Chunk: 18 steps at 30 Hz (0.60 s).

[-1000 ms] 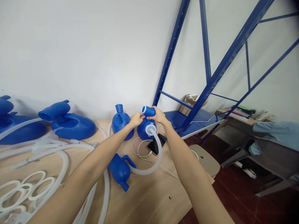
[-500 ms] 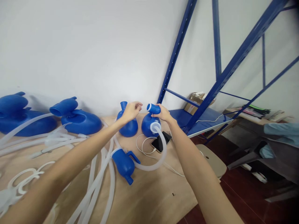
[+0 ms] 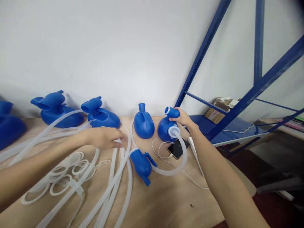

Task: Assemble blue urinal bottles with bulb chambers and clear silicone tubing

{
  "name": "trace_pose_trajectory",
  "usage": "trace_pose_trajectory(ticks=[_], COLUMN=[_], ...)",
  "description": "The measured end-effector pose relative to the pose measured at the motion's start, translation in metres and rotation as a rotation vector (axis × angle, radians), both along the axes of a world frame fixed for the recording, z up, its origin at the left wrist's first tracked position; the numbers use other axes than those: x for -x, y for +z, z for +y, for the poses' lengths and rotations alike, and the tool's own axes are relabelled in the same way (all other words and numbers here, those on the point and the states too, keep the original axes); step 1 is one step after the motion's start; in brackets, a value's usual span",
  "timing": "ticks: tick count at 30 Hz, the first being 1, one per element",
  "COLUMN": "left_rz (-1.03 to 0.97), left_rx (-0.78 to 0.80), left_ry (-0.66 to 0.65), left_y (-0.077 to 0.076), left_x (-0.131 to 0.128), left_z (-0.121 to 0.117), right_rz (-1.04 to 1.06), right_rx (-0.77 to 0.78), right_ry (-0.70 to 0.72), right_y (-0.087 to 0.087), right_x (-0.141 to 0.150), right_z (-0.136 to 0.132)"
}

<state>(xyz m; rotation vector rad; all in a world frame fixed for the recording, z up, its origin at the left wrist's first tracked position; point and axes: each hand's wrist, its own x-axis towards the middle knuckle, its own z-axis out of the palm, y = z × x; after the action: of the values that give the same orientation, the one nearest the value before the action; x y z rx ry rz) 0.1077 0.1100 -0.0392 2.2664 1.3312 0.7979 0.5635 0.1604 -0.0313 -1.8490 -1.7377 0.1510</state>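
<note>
My right hand [image 3: 182, 117] grips the neck of a blue plastic bottle [image 3: 165, 129] that stands by the wall; a translucent white tube [image 3: 177, 164] plugs into its side and loops down to a second blue bottle [image 3: 140, 164] lying on the wooden board. My left hand [image 3: 106, 138] is blurred, low over a bundle of white tubes [image 3: 118, 171], fingers curled at a small white piece. A third blue bottle [image 3: 143, 124] stands between my hands.
Larger blue vessels [image 3: 102, 115] line the wall at the left. White rings [image 3: 61, 177] lie on the wooden board [image 3: 166, 202]. A phone [image 3: 177, 148] on a white cable sits by the bottles. A blue metal rack [image 3: 228, 126] stands at the right.
My left hand left the bottle's neck and swung left and down to the white tubes. My right hand stayed on the bottle. The view shifted left.
</note>
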Motion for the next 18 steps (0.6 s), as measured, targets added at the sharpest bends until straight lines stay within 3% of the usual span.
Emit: trace_pose_trajectory(ticks=[5, 8, 13, 16, 18], left_rz=[-0.102, -0.123, -0.123, -0.102, -0.069], left_rx=[-0.063, -0.077, -0.055, -0.052, -0.058], left_ry=[-0.193, -0.242, -0.26, -0.327, -0.382], left_y=[0.035, 0.043, 0.028, 0.023, 0.028], left_x=[-0.143, -0.2, -0.243, -0.246, -0.239], left_z=[0.033, 0.051, 0.075, 0.084, 0.087], right_rz=[-0.017, -0.018, -0.005, 0.008, 0.02], right_rx=[-0.01, -0.028, -0.07, -0.102, -0.122], right_ry=[-0.006, 0.014, 0.059, 0.079, 0.094], right_y=[0.005, 0.004, -0.004, -0.012, -0.015], right_x=[0.008, 0.01, 0.007, 0.005, 0.004], right_z=[-0.004, -0.004, -0.002, 0.0, 0.003])
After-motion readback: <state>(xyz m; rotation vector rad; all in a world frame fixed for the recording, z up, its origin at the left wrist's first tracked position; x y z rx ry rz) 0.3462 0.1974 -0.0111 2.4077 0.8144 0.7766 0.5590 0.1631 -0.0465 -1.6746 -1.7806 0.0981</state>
